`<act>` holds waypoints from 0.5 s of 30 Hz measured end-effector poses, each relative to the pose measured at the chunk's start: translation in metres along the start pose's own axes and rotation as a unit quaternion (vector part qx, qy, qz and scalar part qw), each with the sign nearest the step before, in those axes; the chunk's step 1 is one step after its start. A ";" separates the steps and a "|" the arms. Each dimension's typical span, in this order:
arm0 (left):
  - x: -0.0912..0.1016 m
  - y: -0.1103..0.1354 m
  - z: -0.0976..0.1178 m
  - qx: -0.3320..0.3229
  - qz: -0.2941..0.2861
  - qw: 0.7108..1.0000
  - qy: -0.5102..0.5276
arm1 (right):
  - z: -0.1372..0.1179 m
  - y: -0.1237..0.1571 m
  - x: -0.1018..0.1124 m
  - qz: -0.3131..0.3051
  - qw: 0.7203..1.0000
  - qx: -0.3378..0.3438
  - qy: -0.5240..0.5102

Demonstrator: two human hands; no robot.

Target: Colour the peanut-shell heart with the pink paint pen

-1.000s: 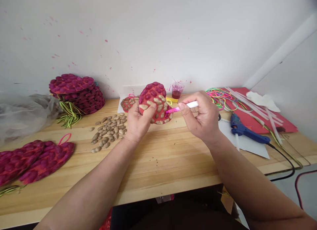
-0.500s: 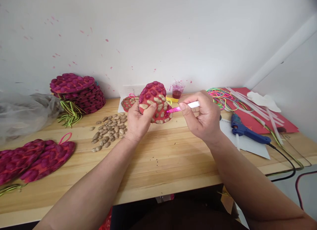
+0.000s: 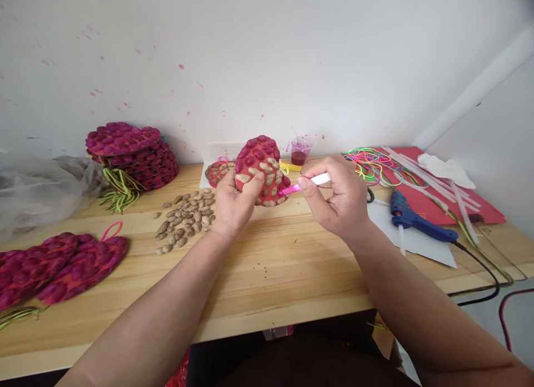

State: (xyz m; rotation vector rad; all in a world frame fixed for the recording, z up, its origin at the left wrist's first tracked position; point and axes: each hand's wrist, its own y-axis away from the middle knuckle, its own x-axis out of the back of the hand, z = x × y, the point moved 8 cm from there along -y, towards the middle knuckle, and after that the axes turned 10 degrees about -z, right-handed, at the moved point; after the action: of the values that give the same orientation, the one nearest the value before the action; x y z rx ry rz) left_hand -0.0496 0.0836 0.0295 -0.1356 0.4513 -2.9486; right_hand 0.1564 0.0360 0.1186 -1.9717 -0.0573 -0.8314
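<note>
My left hand grips a red oval panel covered with peanuts in their shells, thumb across its front and the other fingers behind it, hidden. The upper peanuts are coloured magenta; most lower ones are plain tan. In my right hand, a white-handled paintbrush, stained magenta toward its front, is pinched between thumb and fingers. Its tip meets the peanuts at the panel's lower right edge. Behind the panel stands a clear cup of dark red liquid. Loose peanuts lie on the table left of my left hand.
A stack of magenta peanut panels stands at the back left, near a clear plastic bag. More finished-looking panels lie front left. On the right are a blue glue gun, coloured cords, glue sticks and a black cable.
My right hand and the brush have shifted slightly left, and the brush tilts more steeply. A peanut at the lower right edge shows more magenta. My left hand holds the panel nearly still.
</note>
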 end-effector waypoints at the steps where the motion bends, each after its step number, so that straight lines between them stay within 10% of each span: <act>1: 0.000 0.000 0.000 -0.007 -0.002 1.000 -0.002 | -0.001 0.000 0.000 0.003 1.000 0.004 0.005; 15: -0.002 0.000 -0.002 0.004 -0.005 0.999 0.044 | -0.003 -0.001 -0.004 -0.036 0.998 0.035 -0.023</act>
State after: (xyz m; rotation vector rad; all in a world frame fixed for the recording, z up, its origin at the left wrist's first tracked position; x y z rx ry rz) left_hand -0.0481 0.0845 0.0280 -0.0076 0.4509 -2.9753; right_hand 0.1518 0.0356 0.1179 -1.9312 -0.1832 -0.8200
